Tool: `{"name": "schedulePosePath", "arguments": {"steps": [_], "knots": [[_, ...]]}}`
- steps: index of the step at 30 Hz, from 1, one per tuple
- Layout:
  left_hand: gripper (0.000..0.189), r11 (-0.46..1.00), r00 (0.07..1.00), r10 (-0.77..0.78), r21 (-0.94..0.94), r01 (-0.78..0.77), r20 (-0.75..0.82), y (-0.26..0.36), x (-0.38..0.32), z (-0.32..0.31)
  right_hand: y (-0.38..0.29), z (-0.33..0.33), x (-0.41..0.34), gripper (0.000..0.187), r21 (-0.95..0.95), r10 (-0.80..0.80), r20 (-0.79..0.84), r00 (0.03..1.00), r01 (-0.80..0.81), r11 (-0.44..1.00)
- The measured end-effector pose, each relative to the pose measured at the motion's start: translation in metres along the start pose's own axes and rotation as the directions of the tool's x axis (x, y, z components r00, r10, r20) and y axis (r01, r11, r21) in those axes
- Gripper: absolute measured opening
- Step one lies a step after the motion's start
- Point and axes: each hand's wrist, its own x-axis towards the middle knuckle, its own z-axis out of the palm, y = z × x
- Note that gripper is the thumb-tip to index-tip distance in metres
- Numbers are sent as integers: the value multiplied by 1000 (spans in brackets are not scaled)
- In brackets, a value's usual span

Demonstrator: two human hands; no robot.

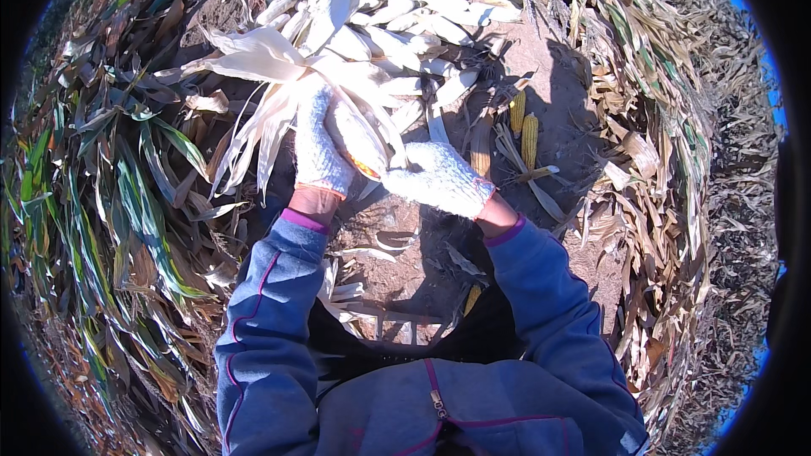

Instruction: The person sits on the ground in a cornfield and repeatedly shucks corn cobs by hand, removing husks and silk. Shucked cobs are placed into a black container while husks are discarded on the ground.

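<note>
My left hand (320, 139), in a white knitted glove with an orange cuff edge, grips an ear of corn (359, 133) along its side. Pale dry husk leaves (266, 66) fan out from the ear's far end. More husk covers most of the ear; orange-yellow kernels show at the near end. There my right hand (437, 178), gloved likewise, has its fingers closed on a strip of husk (394, 133). Bare yellow cobs (530, 139) lie on the soil to the right of my right hand. Past both hands is a heap of pale ears (393, 44).
Cut corn stalks with green and dry leaves (139, 202) are piled along the left. Dry stalks and leaves (659, 158) bank up on the right. Loose husk pieces (367, 254) lie on the bare soil (383, 218) between my arms. Another yellow cob (472, 299) is near my right leg.
</note>
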Motion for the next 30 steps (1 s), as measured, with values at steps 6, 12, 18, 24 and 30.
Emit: {"name": "schedulePosePath", "arguments": {"steps": [6,12,18,24,30], "knots": [[33,1000,1000,2,3,-1,-29,0,-1,0,-6,-1,-2,23,27,6,-3,1000,-6,1000],[34,1000,999,16,15,-16,-29,1,-1,3,6,1,0,24,-43,-61,-89,994,57,997],[35,1000,1000,-12,6,12,-17,4,0,4,11,-6,1,27,-284,-26,-154,988,-19,959],[30,1000,999,14,-17,-15,-32,10,-12,20,7,-8,2,26,-313,50,-306,951,-150,938],[35,1000,1000,-8,28,7,16,9,-7,9,7,-16,3,26,-331,52,-367,929,-183,926]]}}
